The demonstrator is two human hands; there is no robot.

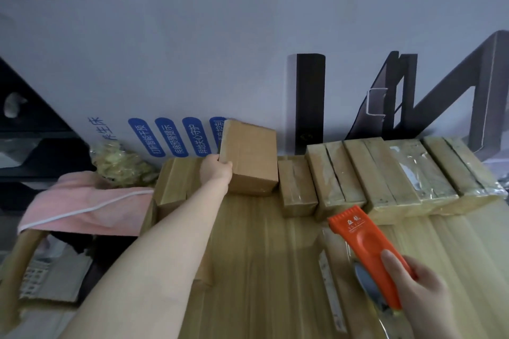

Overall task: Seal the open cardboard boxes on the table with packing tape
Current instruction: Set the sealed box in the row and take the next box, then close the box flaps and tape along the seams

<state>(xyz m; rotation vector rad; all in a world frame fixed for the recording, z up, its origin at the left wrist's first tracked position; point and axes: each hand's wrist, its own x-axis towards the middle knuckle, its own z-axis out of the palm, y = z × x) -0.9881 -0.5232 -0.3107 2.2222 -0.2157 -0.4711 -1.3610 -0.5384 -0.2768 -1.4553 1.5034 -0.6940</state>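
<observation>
A person's left hand (216, 170) reaches to the far side of a pale wooden table (261, 256) and grips a plain cardboard box (250, 157) by its left end, fingers curled round the edge. The box sits tilted, its upper corner leaning toward a large white carton (192, 63) printed with blue labels that stands upright behind the table; whether the lower edge of the box touches the tabletop cannot be told. At the near right, well apart from the box, the right hand (421, 292) holds an orange tape dispenser (366, 253), thumb laid flat along its top and fingers wrapped underneath, the toothed end pointing away from the person toward the back of the table. A roll of clear tape shows beneath the dispenser's body, only partly visible. Just to the right of the held box, a row of boxes (358, 170) stands side by side along the back edge of the table, their tops glossy with clear tape; the nearest and smallest of them is just beside the held box. To the left of the left forearm lies a stack of flat cardboard (176, 181), and past the table's left edge a pink cloth (82, 201) is draped over other items.
</observation>
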